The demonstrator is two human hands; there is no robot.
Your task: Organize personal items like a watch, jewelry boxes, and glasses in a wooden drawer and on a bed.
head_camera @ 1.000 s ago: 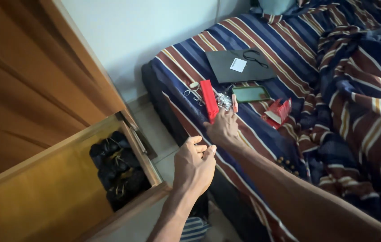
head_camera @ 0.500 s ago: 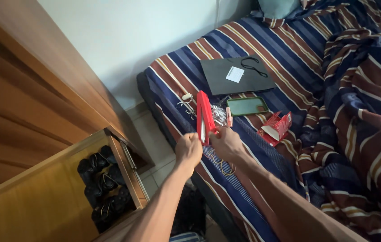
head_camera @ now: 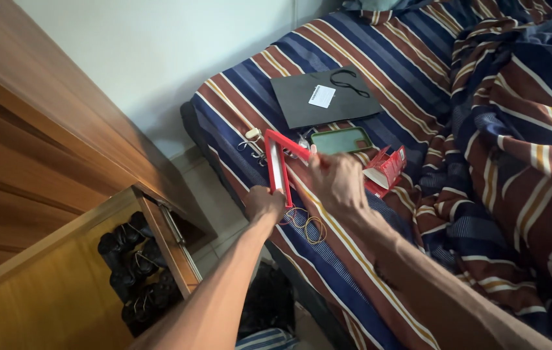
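A red stapler (head_camera: 277, 165) lies swung open in a V shape on the striped bed sheet (head_camera: 380, 71). My left hand (head_camera: 264, 202) grips the near end of its base. My right hand (head_camera: 334, 181) holds its upper arm lifted away to the right. Several yellow rubber bands (head_camera: 310, 227) lie on the sheet just in front of both hands. Small metal scissors (head_camera: 251, 144) rest beside the far end of the stapler.
On the bed lie a black paper bag (head_camera: 323, 97), a green-cased phone (head_camera: 341, 139) and a torn red box (head_camera: 385, 170). A bunched striped blanket (head_camera: 522, 129) fills the right. A wooden drawer (head_camera: 94, 272) stands open at left, holding dark bundles (head_camera: 134, 259).
Both hands closed on the red stapler, and my right hand swung its top arm open to the right. The rubber bands came into sight on the sheet. The view shifted.
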